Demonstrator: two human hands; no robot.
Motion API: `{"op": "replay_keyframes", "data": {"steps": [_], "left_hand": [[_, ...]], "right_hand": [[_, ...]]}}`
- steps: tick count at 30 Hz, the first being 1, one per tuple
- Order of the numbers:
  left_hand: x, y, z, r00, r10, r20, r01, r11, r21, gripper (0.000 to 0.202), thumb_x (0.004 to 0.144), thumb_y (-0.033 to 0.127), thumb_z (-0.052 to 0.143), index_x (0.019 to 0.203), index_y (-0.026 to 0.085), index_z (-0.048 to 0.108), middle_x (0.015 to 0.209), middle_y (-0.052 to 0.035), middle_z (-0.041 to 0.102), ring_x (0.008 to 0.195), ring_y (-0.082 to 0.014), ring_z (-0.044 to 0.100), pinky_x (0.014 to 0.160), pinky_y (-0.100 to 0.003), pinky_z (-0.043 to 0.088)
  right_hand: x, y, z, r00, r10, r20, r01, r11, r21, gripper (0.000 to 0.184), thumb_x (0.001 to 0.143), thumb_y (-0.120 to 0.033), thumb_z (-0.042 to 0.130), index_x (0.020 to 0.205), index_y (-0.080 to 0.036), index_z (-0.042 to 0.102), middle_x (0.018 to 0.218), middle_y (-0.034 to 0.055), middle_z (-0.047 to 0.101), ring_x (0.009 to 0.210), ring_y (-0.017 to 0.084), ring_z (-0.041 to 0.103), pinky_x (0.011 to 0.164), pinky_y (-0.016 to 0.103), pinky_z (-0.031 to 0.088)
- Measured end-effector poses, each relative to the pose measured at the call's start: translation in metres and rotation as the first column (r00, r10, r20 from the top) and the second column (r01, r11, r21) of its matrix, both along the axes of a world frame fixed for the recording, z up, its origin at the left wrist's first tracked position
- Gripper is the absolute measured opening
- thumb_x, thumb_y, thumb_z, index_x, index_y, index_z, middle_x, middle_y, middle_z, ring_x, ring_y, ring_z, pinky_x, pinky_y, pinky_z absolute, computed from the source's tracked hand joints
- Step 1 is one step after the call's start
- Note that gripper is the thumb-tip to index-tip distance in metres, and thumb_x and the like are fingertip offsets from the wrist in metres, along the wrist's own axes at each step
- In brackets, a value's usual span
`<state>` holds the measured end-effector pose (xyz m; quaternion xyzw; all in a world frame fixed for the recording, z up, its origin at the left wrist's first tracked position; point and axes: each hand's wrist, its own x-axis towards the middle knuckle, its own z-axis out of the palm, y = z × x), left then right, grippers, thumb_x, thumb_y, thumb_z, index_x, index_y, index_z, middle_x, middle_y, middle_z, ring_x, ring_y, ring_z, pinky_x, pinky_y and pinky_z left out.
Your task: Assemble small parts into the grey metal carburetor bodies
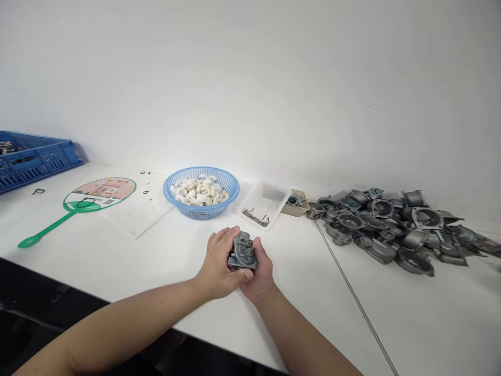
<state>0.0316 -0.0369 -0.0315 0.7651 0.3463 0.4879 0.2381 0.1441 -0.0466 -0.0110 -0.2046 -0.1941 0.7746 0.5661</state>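
Observation:
Both my hands close round a small grey metal carburetor body (243, 250) with brass fittings, held just above the white table (164, 250). My left hand (217, 266) wraps its left side, thumb under it. My right hand (259, 274) cups it from the right and below. Just beyond stands a blue plastic basket (201, 209) of several white plastic pieces (199, 191).
A pile of several grey metal castings (395, 224) lies at right. A clear tray (262, 204) with thin metal clips and a small tan box (297, 203) sit behind my hands. At left lie a green hand fan (78, 203), a clear sheet, small rings and a blue crate (31, 159).

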Motion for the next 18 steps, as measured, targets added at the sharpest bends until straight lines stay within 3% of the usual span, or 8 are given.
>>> {"op": "replay_keyframes", "data": {"steps": [2,4,7,10,11,12,15,18], "left_hand": [[-0.009,0.002,0.003,0.996,0.036,-0.085,-0.025,0.991,0.133,0.078,0.075,0.070,0.044,0.133,0.017,0.041,0.141,-0.0175,0.037,0.132,-0.0371,0.026,0.107,-0.058,0.017],[-0.022,0.011,0.013,0.994,0.096,-0.053,-0.080,0.966,0.244,0.071,0.081,0.067,0.035,0.129,0.016,0.045,0.140,-0.0174,0.038,0.131,-0.0341,0.030,0.106,-0.054,0.023],[-0.040,0.043,0.043,0.954,0.301,-0.001,-0.293,0.928,0.229,0.057,0.087,0.057,0.033,0.124,0.015,0.049,0.122,-0.0152,0.056,0.116,-0.0273,0.049,0.097,-0.043,0.039],[-0.050,0.091,0.076,0.806,0.430,-0.406,-0.446,0.893,0.062,0.054,0.091,0.048,0.026,0.130,0.014,0.043,0.125,-0.0135,0.054,0.112,-0.0246,0.052,0.094,-0.037,0.041],[-0.051,0.108,0.084,0.706,0.378,-0.599,-0.448,0.893,0.036,0.055,0.091,0.046,0.024,0.136,0.016,0.036,0.133,-0.0130,0.048,0.116,-0.0254,0.049,0.095,-0.038,0.040],[-0.052,0.124,0.089,0.669,0.331,-0.666,-0.435,0.901,0.010,0.054,0.089,0.045,0.031,0.136,0.018,0.036,0.134,-0.0129,0.046,0.118,-0.0279,0.048,0.094,-0.039,0.040],[-0.053,0.162,0.092,0.595,0.181,-0.783,-0.369,0.927,-0.066,0.050,0.076,0.039,0.054,0.123,0.024,0.054,0.127,-0.0105,0.054,0.112,-0.0310,0.052,0.091,-0.040,0.042],[-0.053,0.183,0.083,0.537,0.072,-0.840,-0.323,0.938,-0.126,0.040,0.067,0.034,0.062,0.107,0.026,0.065,0.113,-0.0083,0.064,0.103,-0.0296,0.057,0.088,-0.039,0.043]], "right_hand": [[0.002,0.001,0.001,0.998,-0.049,0.047,0.050,0.998,-0.038,0.041,0.081,-0.053,0.055,0.090,-0.015,0.066,0.080,0.0056,0.069,0.070,0.018,0.063,0.063,0.030,0.052],[0.004,0.001,0.003,0.987,-0.104,0.123,0.116,0.989,-0.089,0.039,0.084,-0.051,0.051,0.085,-0.014,0.065,0.070,0.0050,0.067,0.061,0.017,0.062,0.056,0.030,0.051],[0.006,0.004,0.005,0.966,-0.158,0.203,0.189,0.972,-0.142,0.042,0.087,-0.052,0.044,0.083,-0.015,0.063,0.067,0.0050,0.066,0.056,0.018,0.061,0.051,0.033,0.050],[0.007,0.007,0.004,0.959,-0.190,0.211,0.225,0.961,-0.160,0.044,0.088,-0.055,0.038,0.083,-0.018,0.061,0.067,0.0046,0.066,0.052,0.020,0.061,0.047,0.033,0.048],[0.008,0.007,0.004,0.961,-0.189,0.203,0.223,0.962,-0.158,0.045,0.088,-0.056,0.037,0.084,-0.018,0.061,0.067,0.0045,0.066,0.052,0.020,0.061,0.046,0.033,0.048],[0.008,0.008,0.003,0.962,-0.187,0.198,0.218,0.964,-0.150,0.045,0.088,-0.056,0.036,0.085,-0.018,0.061,0.068,0.0046,0.066,0.053,0.020,0.061,0.046,0.034,0.048],[0.010,0.008,0.002,0.963,-0.181,0.201,0.208,0.970,-0.125,0.045,0.089,-0.054,0.035,0.090,-0.018,0.061,0.072,0.0049,0.066,0.055,0.020,0.062,0.047,0.035,0.049],[0.010,0.008,0.001,0.962,-0.182,0.202,0.208,0.972,-0.114,0.042,0.090,-0.052,0.035,0.090,-0.018,0.060,0.074,0.0047,0.066,0.057,0.020,0.062,0.047,0.036,0.050]]}}
